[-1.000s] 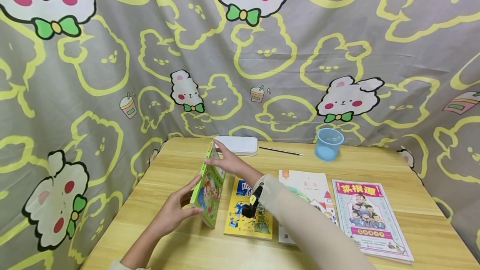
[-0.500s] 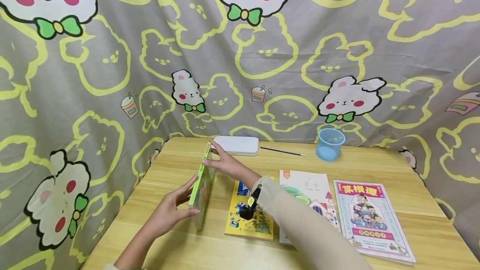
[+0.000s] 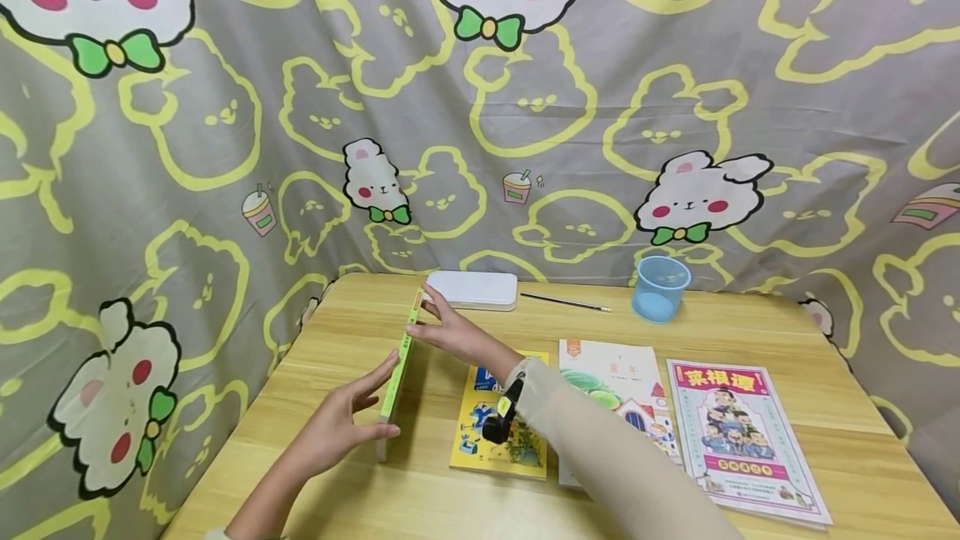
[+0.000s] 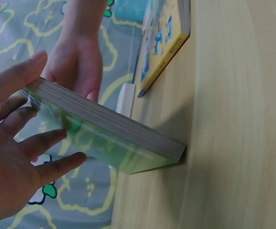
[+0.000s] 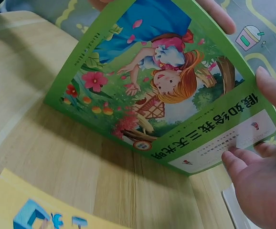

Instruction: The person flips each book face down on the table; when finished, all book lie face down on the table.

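Observation:
A green picture-covered book [image 3: 399, 365] stands on edge on the wooden table, its spine facing up. Its cover [image 5: 166, 81], with a drawn girl and flowers, fills much of the right wrist view. My left hand [image 3: 337, 427] holds the near end, thumb on one side and spread fingers [image 4: 47, 143] along the other. At the far end my right hand [image 3: 459, 333] grips the book by its upper corner. In the left wrist view the page block [image 4: 104, 117] faces the camera and a lower corner meets the table. To the right lies a yellow book [image 3: 498, 448].
Further right lie a white book [image 3: 607, 357] and a pink-bordered book [image 3: 738, 432]. Along the back are a white case [image 3: 480, 290], a thin dark pencil-like stick [image 3: 566, 302] and a blue translucent cup [image 3: 660, 290]. A patterned curtain [image 3: 420, 90] hangs behind the table.
The green book has shifted slightly left and turned from tilted to nearly upright, so its cover no longer shows in the head view. Both hands have moved with it, still holding it.

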Available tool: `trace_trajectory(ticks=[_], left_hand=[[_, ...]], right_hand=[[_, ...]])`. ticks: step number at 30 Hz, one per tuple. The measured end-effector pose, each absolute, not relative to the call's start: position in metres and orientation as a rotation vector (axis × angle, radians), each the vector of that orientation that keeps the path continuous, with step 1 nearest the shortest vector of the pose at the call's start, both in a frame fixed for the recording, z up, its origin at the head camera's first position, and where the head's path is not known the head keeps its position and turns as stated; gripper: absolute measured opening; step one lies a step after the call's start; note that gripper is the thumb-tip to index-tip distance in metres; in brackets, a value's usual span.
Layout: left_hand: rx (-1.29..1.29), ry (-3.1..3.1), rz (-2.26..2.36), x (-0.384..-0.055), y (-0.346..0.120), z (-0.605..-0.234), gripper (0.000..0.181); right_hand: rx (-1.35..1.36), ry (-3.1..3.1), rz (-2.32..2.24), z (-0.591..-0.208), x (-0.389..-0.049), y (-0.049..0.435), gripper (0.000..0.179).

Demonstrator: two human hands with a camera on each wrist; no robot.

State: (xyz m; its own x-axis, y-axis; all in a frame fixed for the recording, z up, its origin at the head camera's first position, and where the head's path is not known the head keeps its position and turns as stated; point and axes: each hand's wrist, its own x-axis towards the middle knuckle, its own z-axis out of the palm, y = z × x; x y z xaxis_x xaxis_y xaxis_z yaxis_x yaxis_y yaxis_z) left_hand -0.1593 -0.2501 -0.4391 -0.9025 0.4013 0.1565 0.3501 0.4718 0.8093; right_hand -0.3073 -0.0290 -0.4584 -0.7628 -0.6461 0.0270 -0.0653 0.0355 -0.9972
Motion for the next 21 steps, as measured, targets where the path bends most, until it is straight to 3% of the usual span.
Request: trace_trajectory(ticks=[21], left_hand=[[0.661, 2.619, 1.509, -0.167, -0.232, -0.467, 0.097]], right_hand=[[-0.724, 1.935, -1.735, -0.463, -0.31, 0.002, 0.093]])
